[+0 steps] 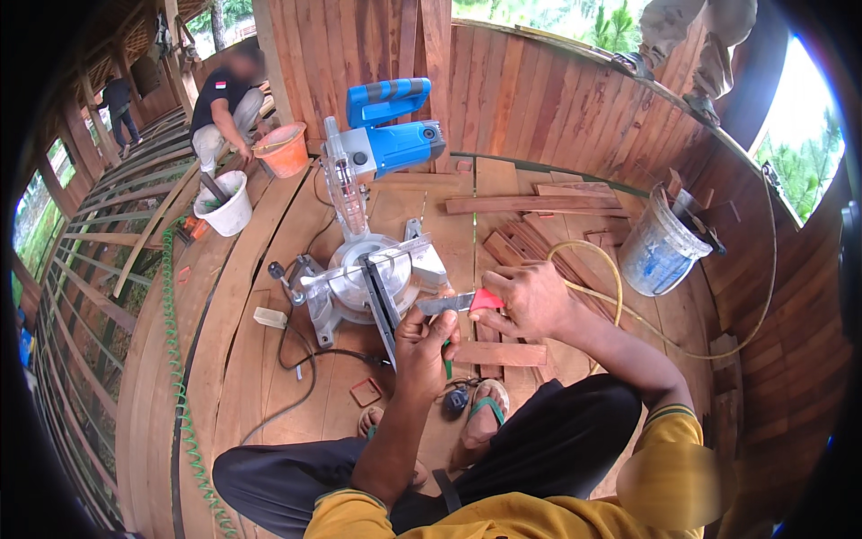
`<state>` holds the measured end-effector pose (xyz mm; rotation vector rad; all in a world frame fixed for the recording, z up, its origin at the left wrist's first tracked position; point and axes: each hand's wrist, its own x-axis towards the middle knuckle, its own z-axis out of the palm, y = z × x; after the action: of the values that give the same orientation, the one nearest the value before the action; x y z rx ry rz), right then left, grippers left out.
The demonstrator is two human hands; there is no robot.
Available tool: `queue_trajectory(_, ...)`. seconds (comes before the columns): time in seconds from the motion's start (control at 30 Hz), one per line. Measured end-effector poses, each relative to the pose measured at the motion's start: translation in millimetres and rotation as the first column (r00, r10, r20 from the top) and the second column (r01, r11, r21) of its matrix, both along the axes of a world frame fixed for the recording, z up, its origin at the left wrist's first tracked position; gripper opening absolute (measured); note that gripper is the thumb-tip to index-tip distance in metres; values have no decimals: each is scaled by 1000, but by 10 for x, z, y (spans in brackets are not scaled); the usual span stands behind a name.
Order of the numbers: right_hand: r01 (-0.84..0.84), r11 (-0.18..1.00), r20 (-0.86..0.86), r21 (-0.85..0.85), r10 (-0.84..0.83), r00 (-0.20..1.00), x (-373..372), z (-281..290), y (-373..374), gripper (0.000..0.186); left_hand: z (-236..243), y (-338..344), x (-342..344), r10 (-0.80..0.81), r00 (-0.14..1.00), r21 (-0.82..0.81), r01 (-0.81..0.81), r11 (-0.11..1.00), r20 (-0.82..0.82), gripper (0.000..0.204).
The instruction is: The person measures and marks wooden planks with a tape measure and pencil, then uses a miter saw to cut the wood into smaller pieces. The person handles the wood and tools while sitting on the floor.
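Note:
My right hand is closed round the red handle of a knife, its grey blade pointing left to my left hand. That hand is closed on a thin green object beside the blade; its upper end is hidden by my fingers. Just beyond stands a blue and silver mitre saw with a long dark bar on its base. A tape measure lies between my feet, and a small red rectangular item lies to the left.
Wooden boards lie at right near a paint-stained bucket and yellow hose. A person crouches by orange and white buckets; another stands farther back, and legs show upper right. Open joists, cables and a green coiled hose are at left.

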<state>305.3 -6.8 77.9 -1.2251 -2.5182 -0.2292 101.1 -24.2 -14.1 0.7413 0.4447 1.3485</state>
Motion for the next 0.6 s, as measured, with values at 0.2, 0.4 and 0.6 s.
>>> queue_trajectory(0.2, -5, 1000, -57, 3, 5, 998, 25, -59, 29, 46, -26, 12, 3, -18, 1000, 4, 18, 1000, 19, 33)
queue_trajectory(0.4, 60, 997, -147, -50, -67, 987, 118, -39, 80, 46, -2, 14, -46, -145, 966, 0, 148, 989, 214, 27)
queue_trajectory(0.6, -84, 989, -98, -122, 72, 993, 80, -36, 51, 45, -32, 28, -10, -83, 990, 75, 74, 994, 118, 32)
